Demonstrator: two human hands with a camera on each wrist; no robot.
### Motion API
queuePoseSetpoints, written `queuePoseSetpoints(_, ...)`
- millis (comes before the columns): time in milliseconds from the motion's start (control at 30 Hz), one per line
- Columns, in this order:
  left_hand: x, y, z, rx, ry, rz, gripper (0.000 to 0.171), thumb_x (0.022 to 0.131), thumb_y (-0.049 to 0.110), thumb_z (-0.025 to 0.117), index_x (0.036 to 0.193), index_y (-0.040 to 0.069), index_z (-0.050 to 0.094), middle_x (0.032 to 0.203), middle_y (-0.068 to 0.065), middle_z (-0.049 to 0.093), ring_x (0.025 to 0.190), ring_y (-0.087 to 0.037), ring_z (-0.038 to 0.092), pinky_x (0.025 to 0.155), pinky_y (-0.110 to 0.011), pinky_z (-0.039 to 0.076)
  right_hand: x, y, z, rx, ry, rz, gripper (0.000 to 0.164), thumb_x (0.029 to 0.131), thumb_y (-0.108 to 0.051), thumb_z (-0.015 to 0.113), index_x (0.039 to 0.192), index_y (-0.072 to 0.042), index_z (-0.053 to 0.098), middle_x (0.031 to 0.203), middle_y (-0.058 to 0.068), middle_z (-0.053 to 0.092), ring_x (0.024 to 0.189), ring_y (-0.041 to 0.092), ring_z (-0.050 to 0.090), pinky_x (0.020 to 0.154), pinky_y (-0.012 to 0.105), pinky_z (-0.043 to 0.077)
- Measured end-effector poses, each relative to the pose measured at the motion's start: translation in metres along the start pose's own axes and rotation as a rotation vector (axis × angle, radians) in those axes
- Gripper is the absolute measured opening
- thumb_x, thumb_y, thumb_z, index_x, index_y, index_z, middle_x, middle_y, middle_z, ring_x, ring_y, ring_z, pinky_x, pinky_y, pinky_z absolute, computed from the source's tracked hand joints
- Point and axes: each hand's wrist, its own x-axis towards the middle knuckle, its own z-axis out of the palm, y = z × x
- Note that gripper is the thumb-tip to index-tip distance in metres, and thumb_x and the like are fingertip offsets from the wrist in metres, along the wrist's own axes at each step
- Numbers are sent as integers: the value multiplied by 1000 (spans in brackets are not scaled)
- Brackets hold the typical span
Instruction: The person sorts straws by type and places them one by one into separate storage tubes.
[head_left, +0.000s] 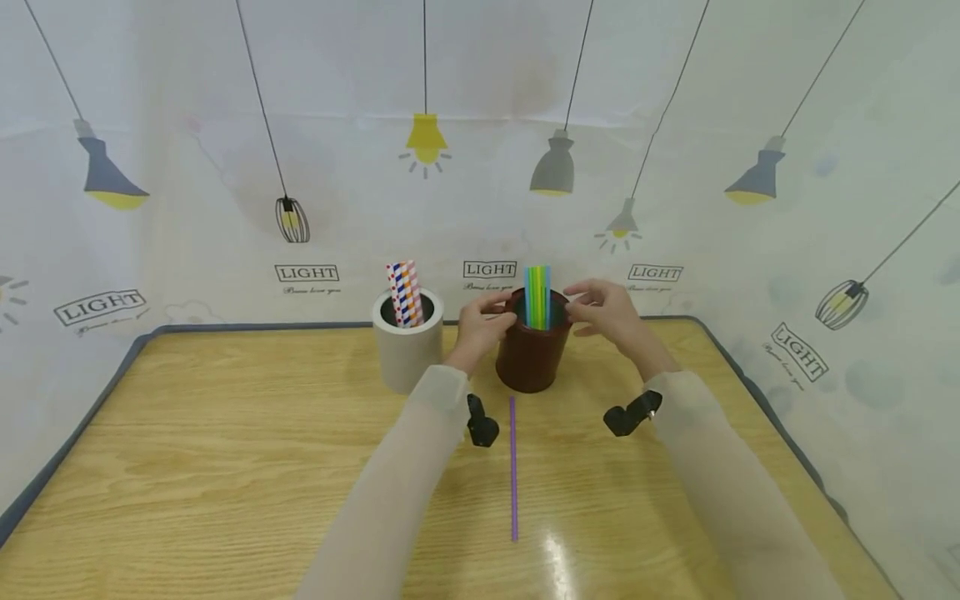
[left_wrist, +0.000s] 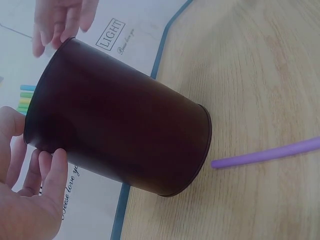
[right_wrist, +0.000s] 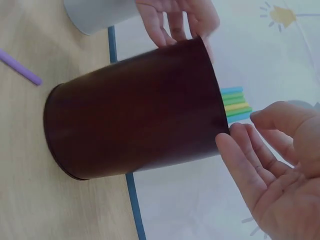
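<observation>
A dark brown cylindrical cup (head_left: 531, 362) stands upright on the table, holding a bundle of blue, green and yellow straws (head_left: 537, 298) that rise above its rim. My left hand (head_left: 480, 329) is at the cup's left side by the rim, its fingers loosely bent and touching the side. On the opposite side my right hand (head_left: 609, 312) has its fingers spread, fingertips at the rim; in the right wrist view its thumb (right_wrist: 272, 115) is clear of the cup. A single purple straw (head_left: 513, 471) lies on the table in front of the cup.
Left of the brown cup stands a white cup (head_left: 408, 358) with several patterned straws (head_left: 405, 293) in it. The wooden table (head_left: 247, 433) has a dark blue edge. Behind it hangs a pale backdrop (head_left: 360, 167) printed with lamps and the word LIGHT.
</observation>
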Motion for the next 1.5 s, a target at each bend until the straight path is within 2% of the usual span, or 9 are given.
queuePoseSetpoints(133, 0, 0, 0, -4, -8, -4, 38, 84, 5, 60, 122, 12, 60, 111, -11, 55, 95, -22, 58, 75, -31, 52, -13, 1, 3, 19, -19, -17, 34, 90, -9, 56, 121, 6, 52, 107, 26, 53, 96, 35, 56, 75, 47, 52)
queuePoseSetpoints(267, -1, 0, 0, -4, -12, -9, 38, 84, 5, 60, 122, 12, 60, 111, -11, 55, 94, -22, 58, 74, -31, 51, -24, 4, 6, 38, -34, -16, 35, 89, -9, 57, 120, 7, 52, 108, 27, 53, 97, 36, 55, 74, 47, 52)
queuePoseSetpoints(567, 0, -4, 0, -18, -10, -6, 38, 84, 4, 60, 121, 11, 60, 111, -12, 55, 94, -23, 58, 77, -34, 52, -40, 23, 16, 73, -57, -10, 29, 88, -5, 58, 112, 11, 53, 115, 26, 52, 89, 27, 59, 73, 46, 52)
queuePoseSetpoints(733, 1, -5, -1, -18, -12, -7, 38, 84, 4, 60, 121, 12, 60, 111, -12, 55, 93, -22, 59, 77, -35, 51, -45, 41, 25, 66, -64, -2, 30, 87, -5, 59, 112, 12, 55, 108, 25, 56, 84, 22, 60, 71, 46, 53)
queuePoseSetpoints(833, 1, -5, -1, -20, -4, -5, 39, 83, 4, 60, 121, 12, 60, 111, -12, 55, 92, -22, 59, 78, -38, 51, -48, 53, 34, 73, -78, 12, 30, 87, -5, 57, 112, 12, 55, 105, 24, 58, 84, 22, 60, 71, 46, 53)
queuePoseSetpoints(967, 0, -6, -1, -27, 0, 2, 39, 83, 4, 60, 121, 11, 61, 110, -12, 55, 92, -22, 59, 80, -41, 51, -54, 70, 50, 125, -104, 91, 30, 87, -2, 54, 114, 11, 54, 102, 26, 57, 83, 24, 59, 72, 49, 52)
queuePoseSetpoints(1100, 0, -6, -1, -35, -10, 8, 38, 83, 4, 60, 121, 10, 61, 109, -13, 56, 91, -22, 60, 80, -42, 50, -62, 81, 68, 156, -98, 188, 31, 87, 2, 51, 117, 12, 52, 84, 16, 56, 67, 19, 58, 63, 43, 55)
queuePoseSetpoints(1233, -1, -5, -1, -39, 3, 7, 39, 83, 3, 60, 121, 10, 61, 110, -13, 55, 90, -22, 59, 81, -43, 50, -65, 82, 84, 200, -96, 208, 34, 87, 1, 52, 119, 12, 49, 73, 11, 54, 57, 17, 53, 56, 39, 54)
queuePoseSetpoints(1500, 2, -3, -2, -27, -12, 8, 38, 84, 5, 61, 121, 11, 61, 110, -13, 55, 94, -24, 59, 81, -41, 50, -60, 87, 109, 247, -37, 225, 37, 84, 4, 56, 119, 10, 47, 72, 10, 59, 57, 16, 56, 53, 36, 54)
